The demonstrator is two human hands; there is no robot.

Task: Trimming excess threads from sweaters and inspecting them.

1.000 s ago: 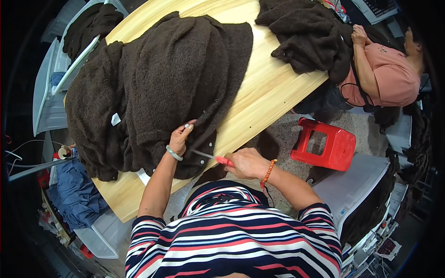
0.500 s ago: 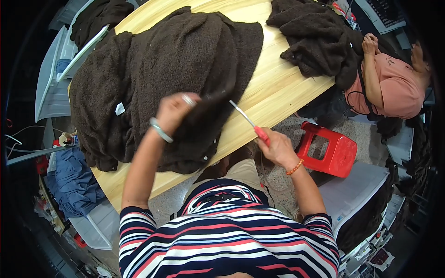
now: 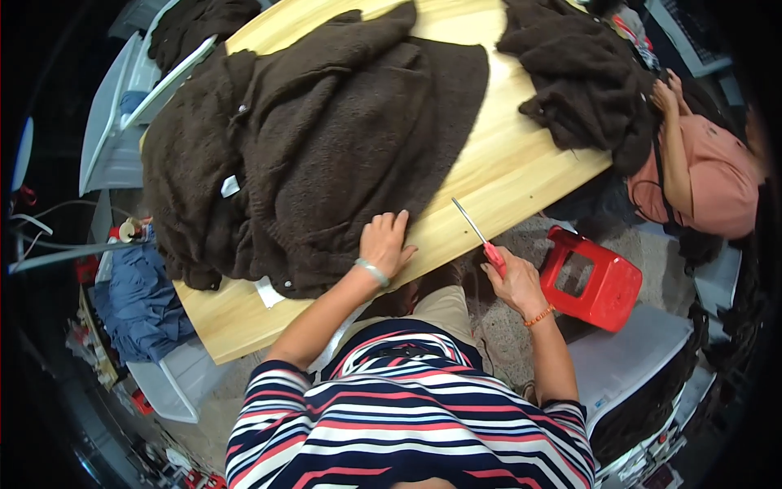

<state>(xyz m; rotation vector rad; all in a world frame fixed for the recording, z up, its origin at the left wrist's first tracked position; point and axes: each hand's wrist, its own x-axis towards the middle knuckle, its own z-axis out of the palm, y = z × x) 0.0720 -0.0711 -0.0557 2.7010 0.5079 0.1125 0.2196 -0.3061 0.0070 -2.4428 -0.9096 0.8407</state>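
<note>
A dark brown fleecy garment (image 3: 342, 138) lies bunched across the wooden table (image 3: 505, 187). A white tag (image 3: 230, 187) and a few small studs show on it. My left hand (image 3: 384, 247) rests palm down on the garment's near right edge, fingers stretched out and holding nothing. Beyond the table's near edge, my right hand (image 3: 515, 281) is closed round the red handle of a slim tool (image 3: 472, 222). Its long thin metal end points up and left over the tabletop, apart from the cloth. Whether that end is one blade or two is too small to tell.
More brown cloth (image 3: 570, 77) lies at the table's far right, where a person in a pink top (image 3: 696, 175) sits. A red stool (image 3: 593, 279) stands right of my right hand. Grey bins stand both sides; blue cloth (image 3: 142, 301) fills one at left.
My left hand has come down from a closed pose above the garment to lie flat on its near edge. The cloth there is smoother, and a white slip shows beneath it. The tool stays in my right hand.
</note>
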